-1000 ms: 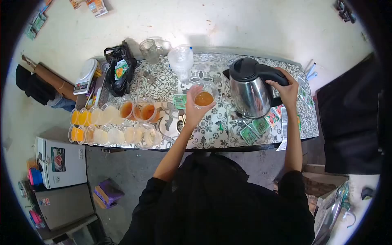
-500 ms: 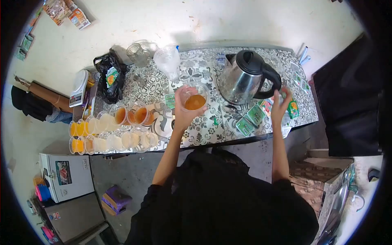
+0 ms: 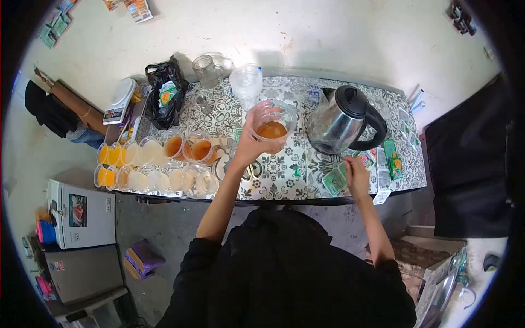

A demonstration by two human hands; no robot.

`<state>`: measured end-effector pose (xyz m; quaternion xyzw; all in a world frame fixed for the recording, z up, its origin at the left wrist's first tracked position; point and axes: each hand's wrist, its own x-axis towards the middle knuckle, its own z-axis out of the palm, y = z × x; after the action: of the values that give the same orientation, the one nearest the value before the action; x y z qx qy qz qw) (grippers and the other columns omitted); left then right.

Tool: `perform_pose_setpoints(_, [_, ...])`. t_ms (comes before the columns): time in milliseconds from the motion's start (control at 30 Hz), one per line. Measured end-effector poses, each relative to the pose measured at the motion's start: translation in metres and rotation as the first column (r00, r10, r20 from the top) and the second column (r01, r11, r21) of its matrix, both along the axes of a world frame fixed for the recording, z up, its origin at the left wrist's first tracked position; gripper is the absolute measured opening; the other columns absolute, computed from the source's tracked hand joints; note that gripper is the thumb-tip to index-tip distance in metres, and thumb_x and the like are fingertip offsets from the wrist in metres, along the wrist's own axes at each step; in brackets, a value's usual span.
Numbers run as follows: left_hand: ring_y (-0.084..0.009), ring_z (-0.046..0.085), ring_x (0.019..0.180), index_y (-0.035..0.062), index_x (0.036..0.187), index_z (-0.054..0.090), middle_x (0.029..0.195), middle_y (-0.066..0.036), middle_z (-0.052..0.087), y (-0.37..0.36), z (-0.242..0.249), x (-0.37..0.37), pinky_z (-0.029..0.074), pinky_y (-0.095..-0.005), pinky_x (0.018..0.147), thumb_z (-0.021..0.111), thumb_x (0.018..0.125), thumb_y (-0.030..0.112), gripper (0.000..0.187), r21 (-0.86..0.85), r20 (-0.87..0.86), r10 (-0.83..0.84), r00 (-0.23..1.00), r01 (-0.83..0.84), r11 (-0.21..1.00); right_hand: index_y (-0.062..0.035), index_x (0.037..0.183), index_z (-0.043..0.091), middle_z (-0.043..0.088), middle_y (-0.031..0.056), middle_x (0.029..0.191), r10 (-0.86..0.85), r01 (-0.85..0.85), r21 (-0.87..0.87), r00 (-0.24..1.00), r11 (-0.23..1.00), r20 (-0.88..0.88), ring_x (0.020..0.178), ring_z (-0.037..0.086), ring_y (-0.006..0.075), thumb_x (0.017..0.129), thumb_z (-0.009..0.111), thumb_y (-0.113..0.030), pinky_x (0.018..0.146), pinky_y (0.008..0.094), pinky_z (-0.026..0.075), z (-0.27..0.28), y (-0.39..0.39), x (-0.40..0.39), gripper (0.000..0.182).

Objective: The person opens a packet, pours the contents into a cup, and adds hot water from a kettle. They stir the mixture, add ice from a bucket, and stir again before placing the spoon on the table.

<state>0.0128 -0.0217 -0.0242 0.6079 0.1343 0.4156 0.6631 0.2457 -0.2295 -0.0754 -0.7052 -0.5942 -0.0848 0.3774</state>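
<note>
My left hand (image 3: 256,136) is wrapped round a clear plastic cup (image 3: 289,119) with amber-brown liquid (image 3: 272,130) in its lower part, held over the middle of the table. My right hand (image 3: 356,174) is closed, fingertips pinched together just above green sachets (image 3: 334,181). Whatever it may grip is too small to make out. Right behind that hand stands a steel electric kettle (image 3: 339,123) with a black lid and handle. More green sachets (image 3: 395,164) lie to the right of the hand.
Filled cups stand in two rows at the left, some with orange drink (image 3: 114,155), others pale (image 3: 151,150) or brown (image 3: 200,150). Behind are a black plastic bag (image 3: 169,112), a glass mug (image 3: 204,71), stacked clear cups (image 3: 246,82) and a white scale (image 3: 121,98).
My right hand has come down and left from beside the kettle handle to the green sachets, its fingers now pinched. The left hand still holds the cup. The camera view has shifted somewhat.
</note>
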Motion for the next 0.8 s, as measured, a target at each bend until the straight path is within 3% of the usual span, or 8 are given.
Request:
perform_pose_setpoints(100, [-0.0231,0.048,0.114,0.0072,0.134,0.032,0.124,-0.013,0.049,-0.002,0.003,-0.005,0.042,-0.0361,0.096,0.083,0.057,0.003,0.093,0.076,-0.072,0.039,0.997,-0.033,0.997,-0.0074,0.091,0.069,0.064,0.0054,0.08,0.03,-0.026,0.097,0.999,0.995,-0.037,0.066,0.06,0.0158,0.08,0.066,-0.005,0.052,0.0265,0.044,0.105,0.019,-0.012,0.012])
perform_pose_setpoints(233, [-0.0213,0.049,0.111,0.0076,0.133,0.033,0.123,-0.012,0.05,-0.013,0.003,0.001,0.041,-0.0349,0.096,0.083,0.057,0.004,0.091,0.177,-0.053,0.045,0.998,-0.034,0.984,-0.0062,0.086,0.069,0.062,0.0069,0.074,0.171,-0.169,-0.03,0.981,0.985,0.089,0.062,0.06,0.0185,0.076,0.069,-0.01,0.051,0.0285,0.045,0.195,0.06,-0.03,0.01])
perform_pose_setpoints(300, [-0.0206,0.05,0.108,0.0076,0.133,0.033,0.121,-0.012,0.051,-0.018,0.001,0.004,0.041,-0.0346,0.096,0.083,0.057,0.004,0.091,0.216,-0.051,0.015,0.999,-0.004,0.976,-0.0052,0.084,0.068,0.061,0.0082,0.073,0.447,-0.407,-0.197,0.861,0.892,0.245,0.063,0.061,0.0198,0.074,0.071,-0.015,0.052,0.0311,0.047,0.206,0.081,-0.042,0.015])
perform_pose_setpoints(433, [-0.0203,0.051,0.107,0.008,0.132,0.033,0.12,-0.012,0.051,-0.029,0.004,0.009,0.042,-0.0345,0.095,0.082,0.056,0.005,0.09,0.213,-0.052,0.028,0.998,-0.017,0.977,-0.0038,0.082,0.068,0.065,0.0084,0.075,0.574,-0.474,-0.373,0.787,0.798,0.228,0.065,0.064,0.0194,0.072,0.072,-0.017,0.057,0.0308,0.049,0.193,0.106,-0.057,0.018])
perform_pose_setpoints(500, [-0.0208,0.051,0.107,0.0081,0.131,0.034,0.119,-0.012,0.051,-0.032,0.004,0.009,0.042,-0.0351,0.094,0.081,0.056,0.004,0.088,0.127,0.008,0.031,1.0,-0.031,0.991,-0.0021,0.081,0.069,0.067,0.0093,0.074,0.581,-0.633,-0.377,0.773,0.676,-0.255,0.065,0.066,0.0189,0.072,0.072,-0.015,0.059,0.0277,0.05,0.193,0.11,-0.057,0.016])
perform_pose_setpoints(533, [-0.0208,0.051,0.107,0.0081,0.131,0.034,0.119,-0.012,0.051,-0.032,0.005,0.007,0.042,-0.0351,0.094,0.081,0.056,0.004,0.088,0.124,0.015,0.045,0.999,-0.047,0.991,-0.0023,0.08,0.07,0.068,0.0103,0.072,0.6,-0.655,-0.326,0.756,0.682,-0.263,0.063,0.066,0.0187,0.074,0.071,-0.013,0.06,0.0261,0.05,0.193,0.11,-0.055,0.013])
perform_pose_setpoints(767, [-0.0208,0.054,0.104,0.0077,0.13,0.034,0.119,-0.011,0.05,-0.02,0.011,0.002,0.044,-0.0346,0.091,0.08,0.056,0.0,0.087,0.06,0.041,-0.051,0.998,0.049,0.997,-0.0051,0.084,0.071,0.069,0.0096,0.078,0.651,-0.68,-0.32,0.73,0.66,-0.208,0.066,0.066,0.0206,0.077,0.068,-0.016,0.062,0.0279,0.051,0.194,0.12,-0.059,0.013])
perform_pose_setpoints(800, [-0.0203,0.053,0.105,0.0074,0.13,0.034,0.118,-0.011,0.05,-0.018,0.014,0.004,0.044,-0.0343,0.092,0.08,0.056,0.0,0.087,0.016,0.039,-0.078,0.996,0.077,0.997,-0.006,0.085,0.071,0.069,0.0082,0.081,0.729,-0.701,-0.325,0.683,0.635,-0.049,0.069,0.065,0.0219,0.078,0.066,-0.019,0.064,0.0295,0.05,0.195,0.125,-0.061,0.015])
